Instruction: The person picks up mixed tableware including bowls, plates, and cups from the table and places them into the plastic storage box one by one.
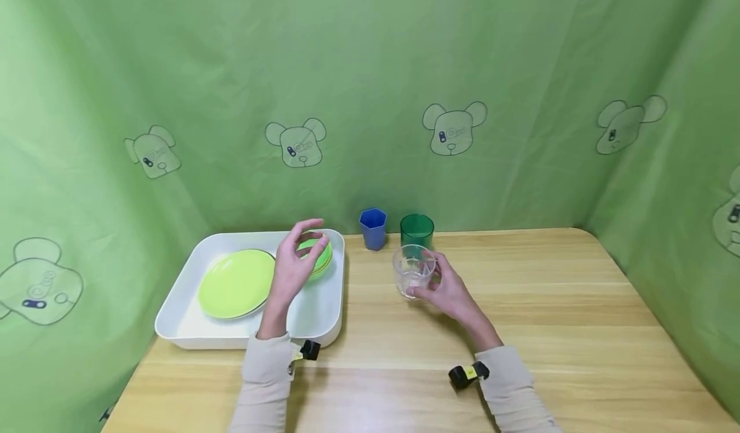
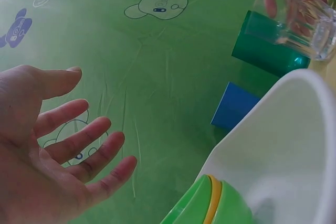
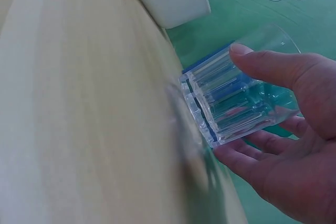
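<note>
My right hand (image 1: 449, 291) grips a clear glass (image 3: 247, 87), thumb on one side and fingers on the other. The glass stands upright at the table surface; I cannot tell whether its base touches. Right behind it are a green cup (image 1: 417, 226) and, a little to the left, a blue hexagonal cup (image 1: 374, 230). Over the white tray (image 1: 338, 279) hovers my left hand (image 1: 291, 267), fingers spread and loosely bent, holding nothing. Beneath and beside that hand lie stacked green bowls (image 2: 226, 208), partly hidden in the head view, and a lime-green plate (image 1: 234, 285).
The wooden table (image 1: 549, 304) stretches to the right and front of both hands. A green curtain (image 1: 370, 67) printed with bear heads hangs close behind the cups and along both sides. The tray's raised rim separates the bowls from the cups.
</note>
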Motion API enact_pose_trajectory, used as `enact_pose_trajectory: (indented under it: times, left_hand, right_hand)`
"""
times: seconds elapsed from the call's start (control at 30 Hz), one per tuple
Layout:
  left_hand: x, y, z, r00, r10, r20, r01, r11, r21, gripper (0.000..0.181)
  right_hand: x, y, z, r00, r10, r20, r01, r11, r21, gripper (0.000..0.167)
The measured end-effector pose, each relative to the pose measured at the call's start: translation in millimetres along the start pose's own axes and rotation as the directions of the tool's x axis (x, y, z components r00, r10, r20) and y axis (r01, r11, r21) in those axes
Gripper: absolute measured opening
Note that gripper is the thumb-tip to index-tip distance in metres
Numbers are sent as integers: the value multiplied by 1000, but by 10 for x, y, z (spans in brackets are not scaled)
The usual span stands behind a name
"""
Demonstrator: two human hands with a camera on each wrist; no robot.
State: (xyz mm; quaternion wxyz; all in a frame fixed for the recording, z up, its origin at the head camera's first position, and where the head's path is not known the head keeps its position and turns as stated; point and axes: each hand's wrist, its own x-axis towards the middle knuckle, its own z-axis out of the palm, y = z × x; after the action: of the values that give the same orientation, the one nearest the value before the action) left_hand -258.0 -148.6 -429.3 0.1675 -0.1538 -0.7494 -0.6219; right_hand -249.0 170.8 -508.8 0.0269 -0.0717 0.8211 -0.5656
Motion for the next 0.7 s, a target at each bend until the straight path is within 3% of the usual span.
enact_pose_trajectory:
  times: [0.17, 0.4, 0.7]
  left_hand:
    - [10, 13, 64, 999, -3, 36, 4, 1000, -12, 37]
    - [-15, 61, 126, 995, -10, 100, 10, 1000, -8, 41]
    - [-76, 74, 169, 991, -29, 128, 36, 998, -51, 49]
  right_hand:
    - [-14, -62, -65, 1000, 5, -10, -5, 1000, -1, 96]
    - [-31, -177, -112, 999, -46, -16, 46, 999, 5, 94]
    - [-56, -311, -118, 996, -91, -25, 91, 996, 20, 94]
